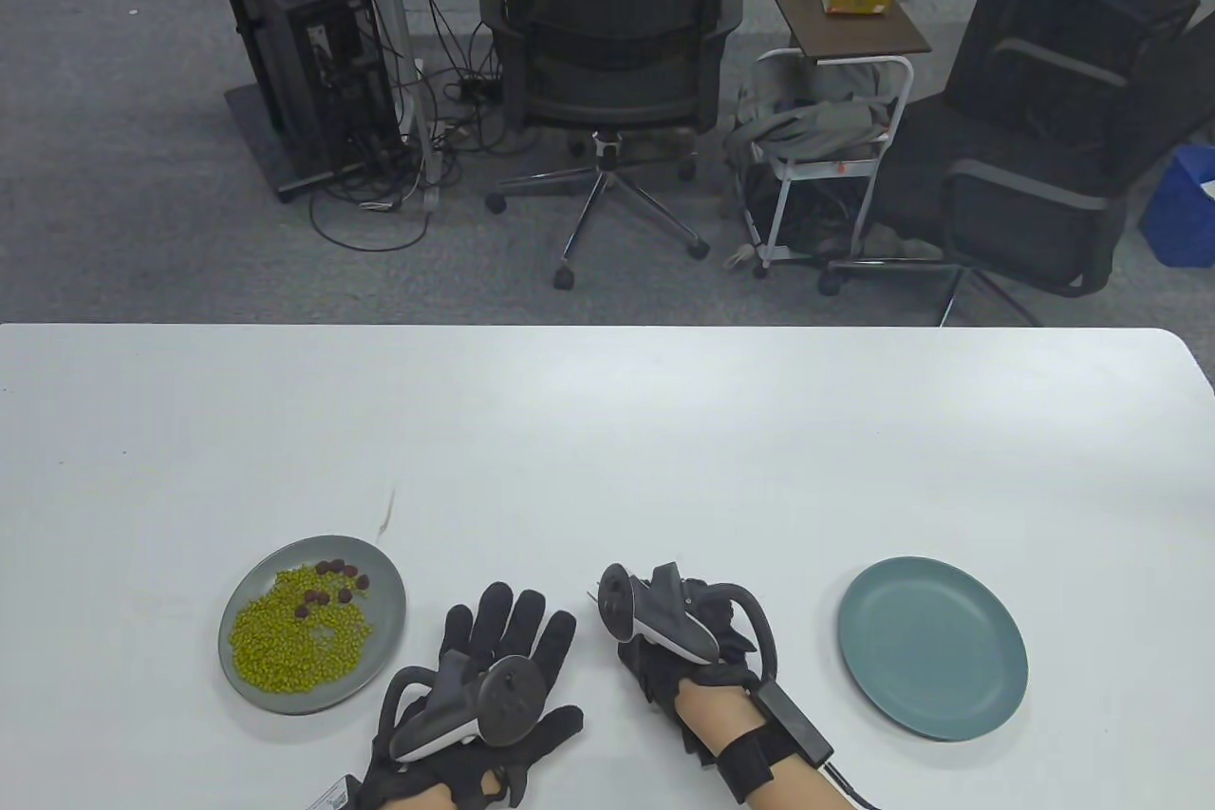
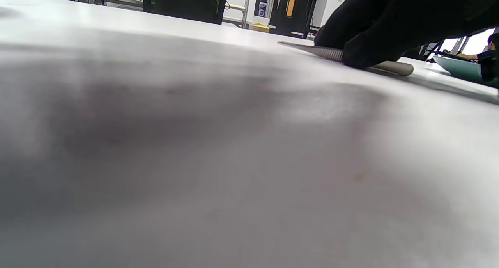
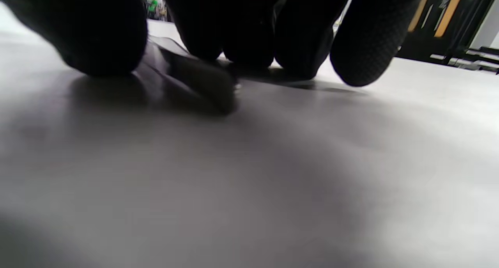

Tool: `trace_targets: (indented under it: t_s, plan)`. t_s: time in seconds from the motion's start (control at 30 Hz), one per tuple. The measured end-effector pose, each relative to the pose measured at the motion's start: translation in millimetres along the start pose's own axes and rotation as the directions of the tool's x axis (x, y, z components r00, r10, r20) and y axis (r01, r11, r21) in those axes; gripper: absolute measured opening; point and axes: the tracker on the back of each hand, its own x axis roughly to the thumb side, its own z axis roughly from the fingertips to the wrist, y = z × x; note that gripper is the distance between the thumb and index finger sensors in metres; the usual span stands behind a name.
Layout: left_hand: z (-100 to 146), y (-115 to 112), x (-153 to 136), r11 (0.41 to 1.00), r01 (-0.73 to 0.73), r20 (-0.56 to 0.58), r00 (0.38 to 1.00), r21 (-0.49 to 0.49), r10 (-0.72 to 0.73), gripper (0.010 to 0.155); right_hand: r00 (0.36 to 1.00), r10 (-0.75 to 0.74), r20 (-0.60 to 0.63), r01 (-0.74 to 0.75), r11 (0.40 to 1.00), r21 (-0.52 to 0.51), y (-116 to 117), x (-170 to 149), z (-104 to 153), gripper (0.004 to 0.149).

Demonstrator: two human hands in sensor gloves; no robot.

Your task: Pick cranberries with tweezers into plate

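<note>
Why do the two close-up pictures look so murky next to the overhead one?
Table view: sharp, evenly lit. Left wrist view: camera nearly on the table, which blurs grey; the tweezers are crisp. Right wrist view: the gloved right hand blocks light, casting shadow; the tweezers beneath look smeared.

Metal tweezers point(image 2: 351, 59) flat on table; dark cranberries point(image 1: 334, 580) among green beans; teal plate point(image 1: 932, 649) bare.

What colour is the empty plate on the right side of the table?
The empty plate is a muted teal, blue-green; the table view shows it best.
</note>
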Motion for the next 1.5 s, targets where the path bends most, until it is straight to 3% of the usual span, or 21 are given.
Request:
trace_targets:
  t_s: [0.23, 0.47, 0.6, 0.83, 0.97, 1.13, 1.5]
  plan:
    - [-2, -3, 0, 0.999, -0.004, -0.006, 1.000, -0.032, 0.004, 0.087, 1.000, 0.006, 0.004, -0.006, 0.999, -0.042, 0, 3, 1, 0.055]
    - [-2, -1, -4, 0.999, -0.020, -0.020, 1.000, -0.027, 0.020, 0.087, 0.992, 0.123, 0.022, -0.122, 0.991, -0.057, -2, 7, -6, 0.052]
    - [1, 2, -5, 0.999, -0.045, -0.004, 0.999, 0.016, 0.045, 0.085, 0.988, 0.155, 0.021, -0.151, 0.979, -0.139, -5, -1, -3, 0.051]
    - [4, 9, -4, 0.996, -0.057, 0.000, 0.998, 0.066, 0.057, 0.085, 0.996, -0.084, 0.011, 0.084, 0.989, -0.123, -19, -47, 13, 0.054]
    - [4, 7, -3, 0.996, -0.062, 0.004, 0.998, 0.059, 0.061, 0.084, 0.979, -0.200, 0.045, 0.205, 0.966, -0.159, -29, -76, 36, 0.053]
    - [3, 6, -1, 0.997, -0.049, 0.009, 0.999, 0.058, 0.049, 0.085, 0.944, -0.313, 0.101, 0.328, 0.925, -0.192, -24, -93, 60, 0.056]
    - [3, 4, -2, 0.998, -0.053, -0.005, 0.999, 0.031, 0.053, 0.084, 0.926, -0.339, 0.166, 0.372, 0.896, -0.241, -25, -99, 73, 0.053]
